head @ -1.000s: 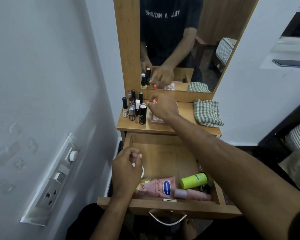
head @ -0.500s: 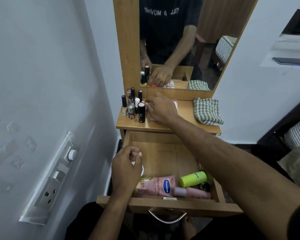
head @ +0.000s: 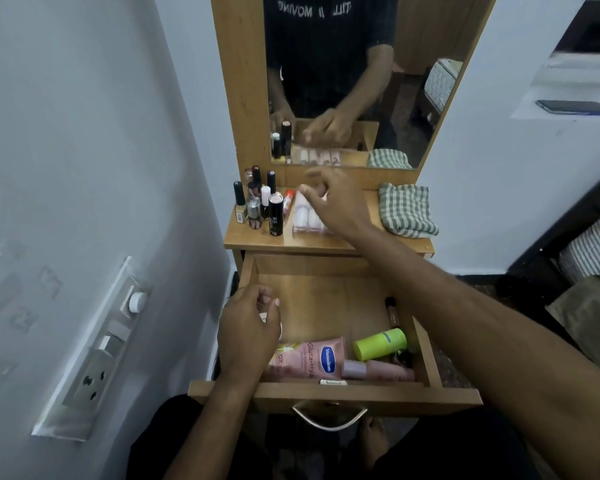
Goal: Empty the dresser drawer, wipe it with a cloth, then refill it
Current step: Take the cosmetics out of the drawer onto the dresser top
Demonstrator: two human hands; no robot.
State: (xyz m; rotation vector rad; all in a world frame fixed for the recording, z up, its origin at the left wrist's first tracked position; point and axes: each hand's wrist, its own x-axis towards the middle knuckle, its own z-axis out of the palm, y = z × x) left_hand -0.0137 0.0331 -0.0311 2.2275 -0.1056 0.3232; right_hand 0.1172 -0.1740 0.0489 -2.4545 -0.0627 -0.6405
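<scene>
The wooden drawer stands pulled out. Inside lie a pink Vaseline tube, a green bottle, a pink bottle and a slim dark bottle. My left hand hovers with curled fingers over a small white round thing, mostly hidden. My right hand is above the dresser top, fingers loosely curled and empty, over a clear pack of pale items. An orange-capped stick sits beside the small bottles. A checked cloth lies at the right.
A wall with a switch and socket panel runs close along the left. The mirror rises behind the dresser top. A phone lies on a white ledge at upper right. Striped cushions sit at the right. The drawer handle faces me.
My right hand set the orange-capped stick down next to the bottles and lifted away from it. My left hand has stayed in the same spot in the drawer.
</scene>
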